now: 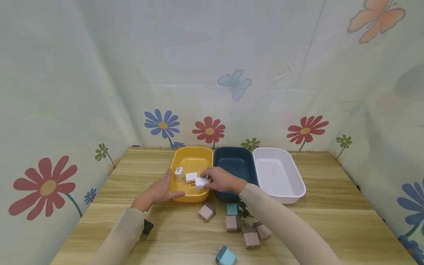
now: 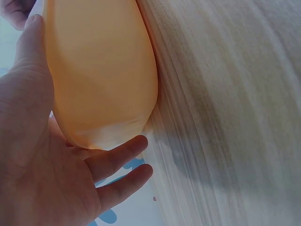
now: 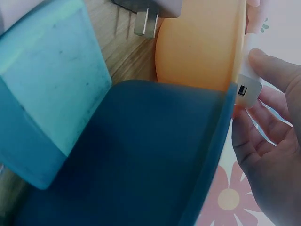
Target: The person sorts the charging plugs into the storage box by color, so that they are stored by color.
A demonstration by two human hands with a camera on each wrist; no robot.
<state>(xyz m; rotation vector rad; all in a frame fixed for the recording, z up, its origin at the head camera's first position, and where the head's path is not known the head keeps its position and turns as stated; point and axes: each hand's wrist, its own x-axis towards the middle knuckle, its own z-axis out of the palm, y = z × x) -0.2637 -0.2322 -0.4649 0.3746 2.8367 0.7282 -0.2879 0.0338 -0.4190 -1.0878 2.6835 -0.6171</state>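
Note:
At the left of a row of bins stands a yellow bin (image 1: pixel 195 199). My left hand (image 1: pixel 160 189) touches its left side and front rim, thumb at the rim and fingers fairly straight along the outer wall. Over the bin's right part, my right hand (image 1: pixel 222 179) pinches a white charger plug (image 1: pixel 201 182) between thumb and fingers; the USB port of this charger (image 3: pixel 243 90) shows in the right wrist view. Inside the bin are another white charger (image 1: pixel 191 177), overlapped by the held one in the head view, and an upright white charger (image 1: pixel 178 173) near the left wall.
A dark blue bin (image 1: pixel 234 158) adjoins the yellow one, with a white bin (image 1: pixel 279 173) to its right. In front lie several pink chargers (image 1: pixel 250 238), a teal charger (image 1: pixel 232 209) and a light blue charger (image 1: pixel 226 256). A flowered curtain (image 1: pixel 198 55) hangs behind the wooden table (image 1: pixel 179 235).

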